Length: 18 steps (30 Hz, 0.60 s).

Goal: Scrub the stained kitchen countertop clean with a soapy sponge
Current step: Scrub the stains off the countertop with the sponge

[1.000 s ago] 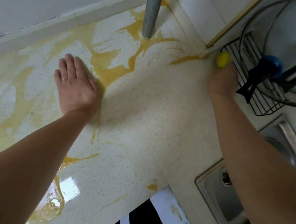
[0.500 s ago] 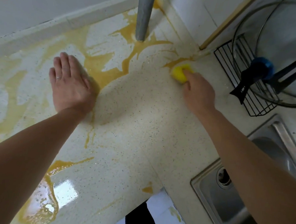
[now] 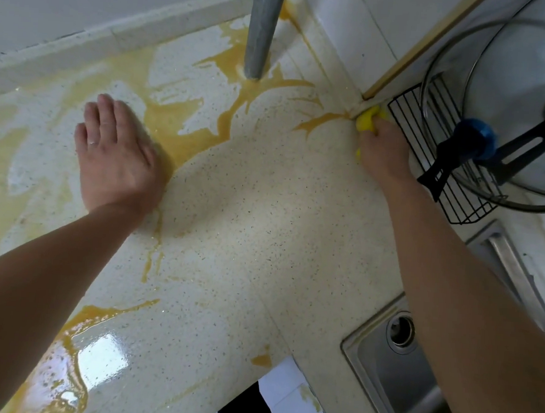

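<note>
A speckled cream countertop (image 3: 257, 231) carries wet orange-yellow stains (image 3: 186, 127) across its left and back parts, with a branch of stain (image 3: 321, 121) near the back right corner. My right hand (image 3: 380, 149) grips a yellow sponge (image 3: 367, 121) and presses it on the counter at that corner, beside the wire rack. Most of the sponge is hidden under my fingers. My left hand (image 3: 114, 155) lies flat, fingers straight, on the stained left part of the counter.
A grey pipe (image 3: 261, 30) rises from the counter at the back. A black wire rack (image 3: 439, 172) at the right holds a glass lid (image 3: 506, 118) with a blue knob. A steel sink (image 3: 392, 367) sits front right. A shiny puddle (image 3: 96, 352) lies front left.
My right hand has carried the sponge from the stain branch rightward and back into the corner by the rack. The left hand stays flat in place.
</note>
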### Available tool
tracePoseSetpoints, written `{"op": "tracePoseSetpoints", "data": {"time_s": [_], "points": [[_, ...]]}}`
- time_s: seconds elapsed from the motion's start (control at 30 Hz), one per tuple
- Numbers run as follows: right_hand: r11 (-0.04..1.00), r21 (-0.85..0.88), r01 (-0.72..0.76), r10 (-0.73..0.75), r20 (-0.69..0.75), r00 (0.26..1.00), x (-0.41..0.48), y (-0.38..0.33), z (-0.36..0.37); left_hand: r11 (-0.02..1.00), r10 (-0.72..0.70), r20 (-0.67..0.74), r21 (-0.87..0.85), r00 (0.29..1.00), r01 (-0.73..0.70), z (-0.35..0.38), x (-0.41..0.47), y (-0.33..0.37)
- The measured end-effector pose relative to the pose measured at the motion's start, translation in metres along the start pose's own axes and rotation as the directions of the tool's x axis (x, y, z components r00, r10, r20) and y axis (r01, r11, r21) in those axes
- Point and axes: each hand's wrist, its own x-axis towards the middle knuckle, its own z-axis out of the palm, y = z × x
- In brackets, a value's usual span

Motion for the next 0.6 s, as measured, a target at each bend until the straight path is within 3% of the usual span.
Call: {"op": "tracePoseSetpoints", "data": {"time_s": [0.1,0.2,0.27,0.37,0.43,0.5,0.6], "points": [[0.94,0.293,-0.177,0.133,0.164,0.977,-0.018,-0.009,-0.008,1.0,0.001,-0.004,0.009,1.0,-0.001,0.001,0.001,-0.001],[0.735,0.548,-0.399,0.316,0.244,0.917,-0.026,0.003,-0.016,1.0,0.003,0.005,0.012,1.0,-0.004,0.002,0.001,-0.001],[0.658,0.587,-0.471,0.419,0.234,0.877,-0.025,0.011,-0.02,1.0,0.002,0.005,0.01,1.0,-0.002,0.001,0.002,-0.001],[0.851,0.271,-0.451,0.449,0.071,0.891,-0.022,0.02,-0.024,1.0,0.005,0.001,0.0,1.0,-0.005,0.0,0.001,-0.001],[0.94,-0.024,-0.342,0.336,-0.127,0.933,-0.027,0.022,-0.022,1.0,0.009,-0.005,-0.005,1.0,-0.009,0.001,0.001,-0.002],[0.954,-0.257,-0.155,0.085,-0.262,0.961,-0.036,0.017,-0.011,1.0,0.009,-0.014,-0.011,1.0,-0.009,0.002,0.001,-0.002],[0.873,-0.488,0.022,-0.146,-0.218,0.965,-0.04,0.011,0.013,1.0,0.009,-0.022,-0.013,1.0,-0.01,0.002,0.002,-0.003]]}}
